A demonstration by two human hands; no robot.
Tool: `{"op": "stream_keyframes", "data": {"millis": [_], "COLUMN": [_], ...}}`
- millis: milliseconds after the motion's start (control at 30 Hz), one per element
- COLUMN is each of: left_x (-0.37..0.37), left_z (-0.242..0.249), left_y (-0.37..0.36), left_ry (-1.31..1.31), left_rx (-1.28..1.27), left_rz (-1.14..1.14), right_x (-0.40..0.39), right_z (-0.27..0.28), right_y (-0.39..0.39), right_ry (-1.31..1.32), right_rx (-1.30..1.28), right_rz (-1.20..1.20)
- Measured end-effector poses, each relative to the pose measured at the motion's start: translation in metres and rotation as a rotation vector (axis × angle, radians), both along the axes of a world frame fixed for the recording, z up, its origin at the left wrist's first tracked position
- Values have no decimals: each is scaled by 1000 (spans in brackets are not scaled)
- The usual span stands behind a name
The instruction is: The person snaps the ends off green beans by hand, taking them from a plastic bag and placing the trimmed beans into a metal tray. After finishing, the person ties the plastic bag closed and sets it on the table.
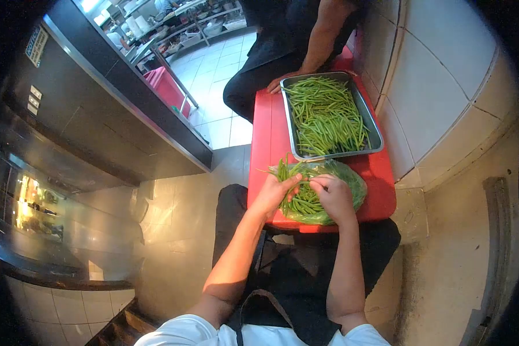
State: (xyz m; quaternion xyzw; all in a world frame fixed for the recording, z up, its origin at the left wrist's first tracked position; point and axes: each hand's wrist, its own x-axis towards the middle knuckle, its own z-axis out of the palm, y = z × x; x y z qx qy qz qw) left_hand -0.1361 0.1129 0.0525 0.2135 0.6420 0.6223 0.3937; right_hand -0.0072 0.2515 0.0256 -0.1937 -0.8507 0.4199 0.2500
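Note:
My left hand (279, 191) is closed around a small bunch of green beans (285, 169), whose ends stick up past the fingers. Close beside it, my right hand (333, 196) pinches at a bean end between thumb and fingertips. Both hands are over a clear plastic bag (352, 177) that lies open on the red surface, with more green beans (305, 203) inside it. Just beyond the bag stands a metal tray (380, 144) heaped with green beans (326, 115).
The bag and tray rest on a red bench-like top (265, 138) against a tiled wall (438, 63). Across from me sits a person in dark clothes, one hand (284, 81) by the tray. A pink bin (166, 91) and kitchen shelving (199, 29) are farther off.

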Motion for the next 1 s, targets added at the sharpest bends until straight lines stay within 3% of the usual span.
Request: {"op": "stream_keyframes", "data": {"millis": [100,300,500,700,800,900,1000], "left_x": [0,2,4,-4,-4,-1,1], "left_z": [-3,0,-3,3,0,10,14], "left_y": [1,1,2,-4,-4,-3,-4], "left_ry": [21,43,72,36,-17,-9,-32], "left_rx": [0,-13,-47,-106,-92,-62,-64], "left_rz": [15,-43,-127,-224,-156,-144,-193], "right_x": [0,-9,-14,-1,1,9,3], "right_z": [5,22,7,8,-2,6,2], "right_y": [-1,-12,-11,2,12,19,12], "right_ry": [-51,244,270,486,303,-222,51], "right_rx": [-30,-226,-244,-1253,-982,-294,-466], "right_rz": [-7,-53,-71,129,99,-25,-15]}}
